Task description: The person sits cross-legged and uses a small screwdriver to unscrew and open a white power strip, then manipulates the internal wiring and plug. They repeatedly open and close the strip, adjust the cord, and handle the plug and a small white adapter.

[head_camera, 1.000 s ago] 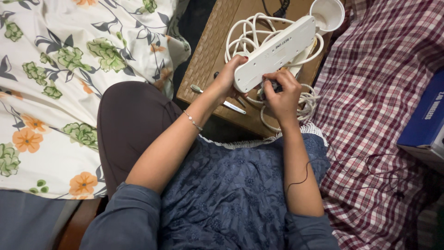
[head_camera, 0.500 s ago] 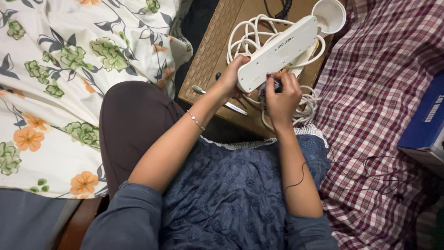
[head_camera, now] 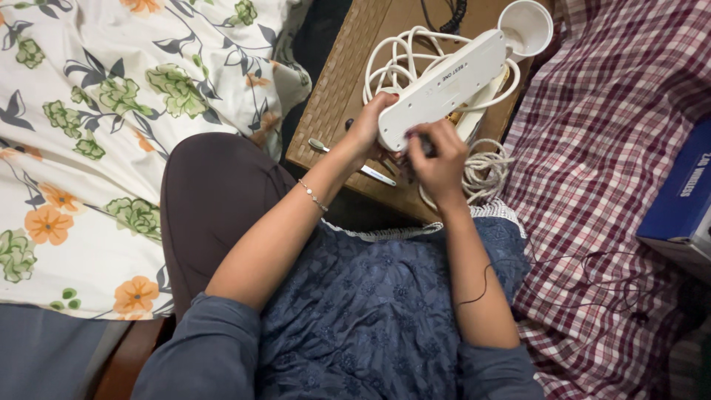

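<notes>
A long white power strip is held tilted above a brown wooden table, its underside facing me. My left hand grips its near end from the left. My right hand is closed at the same end, fingers curled over something small and dark that I cannot make out. The strip's white cord loops on the table behind it, and a coil of thinner pale cord lies under my right hand.
A white cup stands at the table's far right. A slim metal tool lies on the table near my left wrist. Floral bedding lies left, checked cloth right, with a blue box and thin black wire.
Both hands and the strip stay in much the same place. My right hand has shifted slightly at the strip's near end.
</notes>
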